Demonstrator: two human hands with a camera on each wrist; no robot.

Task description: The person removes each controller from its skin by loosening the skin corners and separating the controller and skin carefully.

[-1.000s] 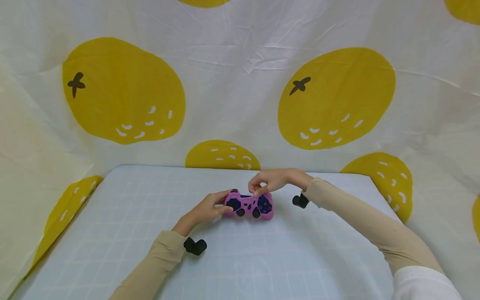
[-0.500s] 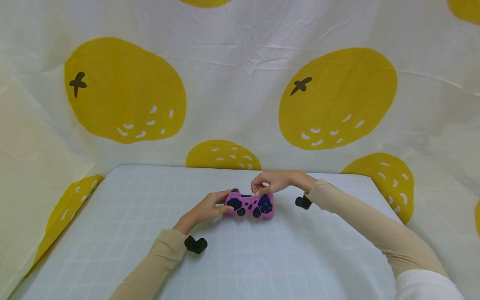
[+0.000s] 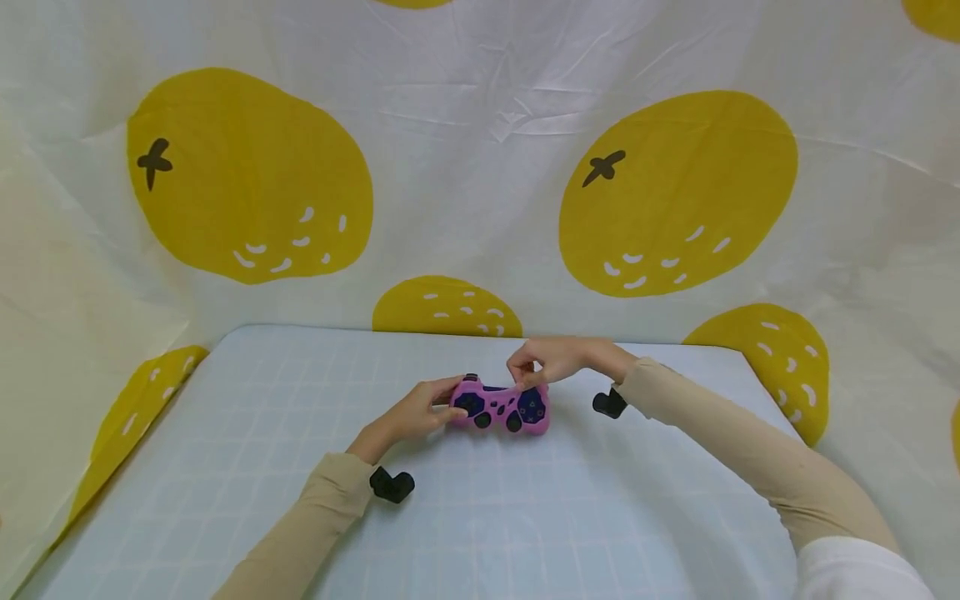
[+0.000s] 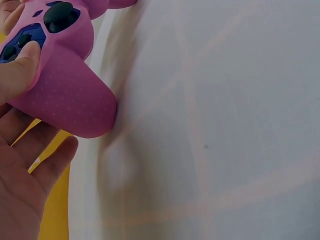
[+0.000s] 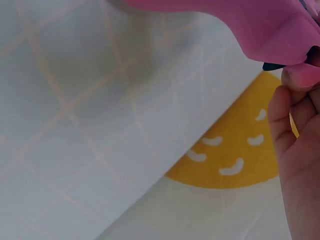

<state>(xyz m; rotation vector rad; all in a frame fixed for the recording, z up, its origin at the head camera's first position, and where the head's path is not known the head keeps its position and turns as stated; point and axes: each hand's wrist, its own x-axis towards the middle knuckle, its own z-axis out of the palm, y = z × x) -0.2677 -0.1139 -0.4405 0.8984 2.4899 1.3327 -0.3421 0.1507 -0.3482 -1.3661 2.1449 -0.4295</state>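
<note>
A pink game controller [image 3: 500,406] with dark blue buttons and black sticks lies near the middle of the pale blue gridded table [image 3: 525,517]. My left hand [image 3: 420,408] grips its left handle, the thumb on top beside the blue pad; the left wrist view shows that thumb on the controller [image 4: 60,75] and my left-hand fingers [image 4: 30,170] under it. My right hand [image 3: 543,362] pinches the controller's top right edge with curled fingers. In the right wrist view the pink shell [image 5: 260,25] fills the top, my right fingertip [image 5: 300,75] against it.
A white cloth with large yellow fruit prints [image 3: 247,175] hangs behind and around the table. Black wrist camera mounts sit at my left cuff [image 3: 392,485] and right cuff [image 3: 609,404]. The table's far edge runs just beyond the controller.
My right hand has shifted slightly right along the controller's top edge. The controller and my left hand have barely moved.
</note>
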